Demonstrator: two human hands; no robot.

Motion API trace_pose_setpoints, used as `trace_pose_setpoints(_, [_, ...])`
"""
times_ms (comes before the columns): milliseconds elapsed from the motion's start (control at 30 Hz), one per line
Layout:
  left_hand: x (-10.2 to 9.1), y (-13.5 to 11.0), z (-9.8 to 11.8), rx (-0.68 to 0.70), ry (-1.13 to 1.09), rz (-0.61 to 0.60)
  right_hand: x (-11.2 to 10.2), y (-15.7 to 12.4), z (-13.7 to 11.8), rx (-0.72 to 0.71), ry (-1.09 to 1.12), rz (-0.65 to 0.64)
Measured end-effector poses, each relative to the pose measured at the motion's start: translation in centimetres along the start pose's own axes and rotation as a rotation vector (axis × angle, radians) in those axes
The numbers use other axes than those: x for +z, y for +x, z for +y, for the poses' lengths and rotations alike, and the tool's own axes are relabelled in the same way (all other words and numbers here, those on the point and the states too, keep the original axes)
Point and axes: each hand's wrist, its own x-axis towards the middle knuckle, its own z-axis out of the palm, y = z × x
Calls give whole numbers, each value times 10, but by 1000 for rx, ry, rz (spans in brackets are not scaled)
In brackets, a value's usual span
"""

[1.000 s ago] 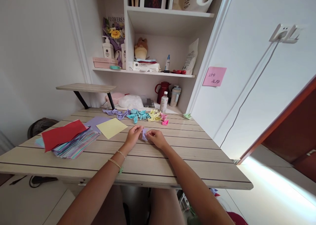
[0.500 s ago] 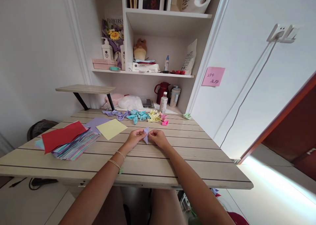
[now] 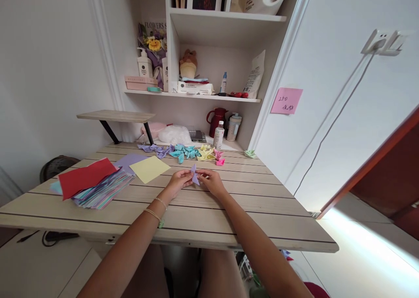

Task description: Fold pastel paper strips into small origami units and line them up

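A small folded piece of purple paper [image 3: 195,176], pointed at top and bottom, is held upright above the table between both hands. My left hand [image 3: 180,179] pinches its left side. My right hand [image 3: 210,180] has its fingers closed on the right side of the same paper. Beyond the hands lies a row of folded paper figures: purple ones [image 3: 156,150], blue ones [image 3: 184,152], yellow ones [image 3: 206,153] and a pink one [image 3: 220,162]. A green folded figure [image 3: 249,153] sits apart at the right.
On the left of the slatted table [image 3: 271,221] lies a stack of coloured paper [image 3: 103,192] with a red sheet [image 3: 87,177] on top. Beside it are a yellow sheet [image 3: 149,169] and a purple sheet [image 3: 126,162]. A clear bottle [image 3: 218,135] stands behind the figures.
The purple paper has tilted, and its lower tip now points more to the right. My right hand's fingers have moved in closer to it. The view has shifted slightly.
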Motion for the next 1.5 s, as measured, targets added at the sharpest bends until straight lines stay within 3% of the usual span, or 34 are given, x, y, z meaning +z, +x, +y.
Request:
trace_pose_setpoints(300, [-1, 0, -1, -33, -4, -48, 0, 2, 7, -9, 18, 30])
trace_pose_setpoints(567, [0, 0, -1, 55, -21, -23, 5, -1, 2, 150, 219, -47])
trace_pose_setpoints(733, [1, 4, -6, 157, 163, -62, 4, -3, 6, 182, 165, -101])
trace_pose_setpoints(900, [1, 6, -8, 265, 315, -13, 3, -3, 6, 224, 193, -118])
trace_pose_setpoints(1167, [-3, 4, -3, 171, 3, 127, 0, -1, 3, 63, 55, -14])
trace_pose_setpoints(1500, [0, 6, -12, 85, 81, -11, 0, -4, 0, -89, -167, 37])
